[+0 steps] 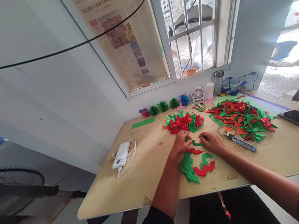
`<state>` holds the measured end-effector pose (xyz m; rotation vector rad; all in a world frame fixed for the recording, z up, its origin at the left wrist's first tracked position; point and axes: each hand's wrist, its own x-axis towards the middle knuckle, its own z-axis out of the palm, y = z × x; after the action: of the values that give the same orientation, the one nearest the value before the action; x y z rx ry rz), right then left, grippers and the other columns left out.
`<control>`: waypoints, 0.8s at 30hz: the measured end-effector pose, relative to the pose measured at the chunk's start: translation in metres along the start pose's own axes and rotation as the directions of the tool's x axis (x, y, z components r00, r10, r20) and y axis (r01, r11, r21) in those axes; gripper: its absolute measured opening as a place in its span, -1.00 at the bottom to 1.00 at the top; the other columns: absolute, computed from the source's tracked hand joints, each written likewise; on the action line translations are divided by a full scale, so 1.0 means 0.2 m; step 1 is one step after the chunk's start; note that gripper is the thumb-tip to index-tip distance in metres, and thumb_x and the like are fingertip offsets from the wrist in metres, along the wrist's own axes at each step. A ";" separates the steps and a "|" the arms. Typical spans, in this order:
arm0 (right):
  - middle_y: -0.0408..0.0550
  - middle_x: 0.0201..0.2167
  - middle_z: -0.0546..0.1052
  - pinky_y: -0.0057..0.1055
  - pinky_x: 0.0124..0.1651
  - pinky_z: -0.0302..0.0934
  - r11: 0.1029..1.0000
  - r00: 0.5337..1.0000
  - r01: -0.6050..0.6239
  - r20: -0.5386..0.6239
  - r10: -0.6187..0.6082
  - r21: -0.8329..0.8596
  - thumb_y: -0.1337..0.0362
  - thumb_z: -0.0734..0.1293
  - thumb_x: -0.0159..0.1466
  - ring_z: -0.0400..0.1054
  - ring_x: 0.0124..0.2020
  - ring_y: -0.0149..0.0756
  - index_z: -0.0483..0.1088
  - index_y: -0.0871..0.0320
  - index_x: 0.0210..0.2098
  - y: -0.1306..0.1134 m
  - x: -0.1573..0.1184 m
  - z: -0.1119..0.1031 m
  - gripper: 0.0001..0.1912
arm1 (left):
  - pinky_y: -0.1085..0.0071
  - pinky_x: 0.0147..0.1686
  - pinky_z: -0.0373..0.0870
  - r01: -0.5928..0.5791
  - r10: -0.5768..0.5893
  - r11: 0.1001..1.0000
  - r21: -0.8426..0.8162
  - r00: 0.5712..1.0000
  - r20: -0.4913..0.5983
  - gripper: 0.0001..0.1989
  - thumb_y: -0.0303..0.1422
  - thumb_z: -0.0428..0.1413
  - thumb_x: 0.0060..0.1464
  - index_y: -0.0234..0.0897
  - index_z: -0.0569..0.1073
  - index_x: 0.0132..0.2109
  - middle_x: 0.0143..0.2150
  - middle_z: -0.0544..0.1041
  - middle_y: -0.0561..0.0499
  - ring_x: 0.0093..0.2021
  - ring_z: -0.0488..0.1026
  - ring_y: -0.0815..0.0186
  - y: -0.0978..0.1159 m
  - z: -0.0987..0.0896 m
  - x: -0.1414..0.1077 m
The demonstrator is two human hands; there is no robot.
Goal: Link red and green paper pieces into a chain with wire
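Note:
At the table's near middle, my left hand [181, 143] is closed, and a bit of green shows between its thumb and fingers. My right hand [212, 142] has its fingers curled together just to the right; what is in them, if anything, is hidden. A small green paper piece [196, 143] lies between the two hands. Below it are a red paper strip [194, 151], a stack of wavy green paper cutouts [187, 168], a curved green cutout [205, 159] and a red wavy cutout [204, 169]. Beyond my hands sits a heap of red and green cutouts [183, 123].
Paper scraps [243, 118] pile up at right, with blue-handled snips [241, 142] before them. A white power bank [121, 155] with its cable lies left. Along the wall stand green paper balls [163, 106], a small fan [198, 94] and a glass jar [218, 83].

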<state>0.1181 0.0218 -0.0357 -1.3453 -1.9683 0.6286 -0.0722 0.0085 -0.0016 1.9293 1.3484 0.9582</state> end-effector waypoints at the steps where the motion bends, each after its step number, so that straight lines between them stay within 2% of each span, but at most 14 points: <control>1: -0.12 -0.59 0.46 -0.42 -0.45 0.08 1.000 1.000 -0.003 -0.004 0.003 0.011 0.26 0.18 0.09 0.27 -0.55 -0.34 0.44 0.16 -0.40 0.00 0.00 0.00 -0.78 | 0.31 -0.04 0.23 0.030 -0.037 0.994 -0.103 0.997 -0.074 -0.91 -0.52 0.19 -0.21 -0.29 0.43 -0.50 -0.27 0.47 -0.01 -0.12 0.37 0.24 0.00 0.00 0.00; 2: -0.12 -0.60 0.46 -0.42 -0.46 0.09 1.000 1.000 -0.005 -0.007 0.006 0.023 0.25 0.18 0.09 0.27 -0.56 -0.34 0.44 0.16 -0.40 0.00 0.00 0.00 -0.78 | 0.34 -0.11 0.26 0.068 -0.098 0.973 -0.219 0.986 -0.132 -0.92 -0.51 0.19 -0.22 -0.29 0.43 -0.50 -0.30 0.48 0.00 -0.18 0.39 0.27 0.00 0.00 0.01; 4: -0.11 -0.58 0.48 -0.42 -0.46 0.11 0.999 1.000 -0.011 -0.012 0.012 0.050 0.24 0.18 0.10 0.27 -0.56 -0.34 0.45 0.17 -0.40 0.00 0.00 -0.02 -0.76 | 0.42 -0.31 0.29 0.111 -0.175 0.944 -0.312 0.967 -0.184 -0.96 -0.44 0.15 -0.15 -0.30 0.43 -0.46 -0.41 0.46 0.04 -0.37 0.37 0.35 -0.01 0.01 0.01; 7: -0.06 -0.49 0.53 -0.41 -0.41 0.15 0.995 1.000 -0.015 -0.019 0.017 0.098 0.22 0.17 0.13 0.32 -0.49 -0.32 0.45 0.19 -0.35 -0.01 0.00 -0.04 -0.73 | 0.49 -0.50 0.24 0.150 -0.248 0.905 -0.398 0.947 -0.206 -0.90 -0.35 0.13 -0.12 -0.32 0.41 -0.44 -0.52 0.39 0.09 -0.54 0.27 0.44 -0.02 0.03 0.01; 10: -0.05 -0.44 0.55 -0.42 -0.40 0.17 0.989 1.000 -0.009 -0.014 0.011 0.144 0.18 0.18 0.15 0.33 -0.47 -0.33 0.45 0.19 -0.30 -0.03 0.00 -0.06 -0.71 | 0.52 -0.58 0.22 0.166 -0.287 0.869 -0.466 0.936 -0.202 -0.87 -0.33 0.12 -0.11 -0.32 0.39 -0.43 -0.52 0.37 0.09 -0.59 0.23 0.48 0.00 0.07 0.00; 13: -0.08 -0.51 0.51 -0.44 -0.48 0.12 0.983 1.000 -0.005 -0.010 0.008 0.185 0.10 0.20 0.16 0.26 -0.55 -0.37 0.44 0.19 -0.36 -0.03 0.00 -0.07 -0.69 | 0.54 -0.59 0.24 0.172 -0.292 0.846 -0.504 0.942 -0.168 -0.87 -0.34 0.13 -0.12 -0.33 0.38 -0.44 -0.53 0.38 0.08 -0.60 0.24 0.49 0.03 0.11 -0.01; 17: -0.17 -0.66 0.36 -0.47 -0.57 -0.01 0.975 1.000 -0.020 -0.001 0.020 0.221 0.09 0.20 0.16 0.12 -0.64 -0.44 0.40 0.19 -0.48 -0.02 0.01 -0.07 -0.69 | 0.53 -0.58 0.25 0.186 -0.286 0.838 -0.514 0.950 -0.122 -0.87 -0.35 0.15 -0.13 -0.33 0.40 -0.45 -0.54 0.38 0.08 -0.60 0.25 0.49 0.06 0.12 -0.01; 20: -0.20 -0.68 0.30 -0.48 -0.59 -0.05 0.969 0.999 -0.030 0.019 0.026 0.246 0.10 0.19 0.17 0.06 -0.66 -0.46 0.38 0.19 -0.51 0.00 0.01 -0.06 -0.69 | 0.51 -0.50 0.29 0.190 -0.289 0.852 -0.488 0.947 -0.136 -0.88 -0.41 0.16 -0.14 -0.32 0.43 -0.36 -0.44 0.46 0.05 -0.51 0.33 0.46 0.07 0.10 0.00; 22: -0.22 -0.70 0.27 -0.48 -0.59 -0.08 0.968 0.999 -0.034 0.035 0.026 0.251 0.12 0.21 0.15 0.04 -0.66 -0.47 0.38 0.19 -0.53 0.00 0.02 -0.06 -0.71 | 0.45 -0.39 0.34 0.162 -0.251 0.904 -0.396 0.951 -0.183 -0.78 -0.43 0.17 -0.12 -0.29 0.46 -0.23 -0.33 0.51 0.00 -0.42 0.40 0.39 0.07 0.09 0.00; 24: -0.23 -0.71 0.25 -0.49 -0.58 -0.10 0.966 0.999 -0.031 0.049 0.019 0.258 0.16 0.22 0.14 0.03 -0.65 -0.48 0.37 0.19 -0.55 -0.01 0.02 -0.06 -0.75 | 0.35 -0.23 0.36 0.080 -0.128 0.973 -0.216 0.968 -0.217 -0.77 -0.41 0.16 -0.09 -0.27 0.49 -0.20 -0.24 0.53 -0.05 -0.26 0.45 0.29 0.07 0.08 0.00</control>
<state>0.1248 0.0251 -0.0263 -1.2048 -1.8330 0.9026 -0.0517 0.0029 0.0015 1.6149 1.4020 1.2465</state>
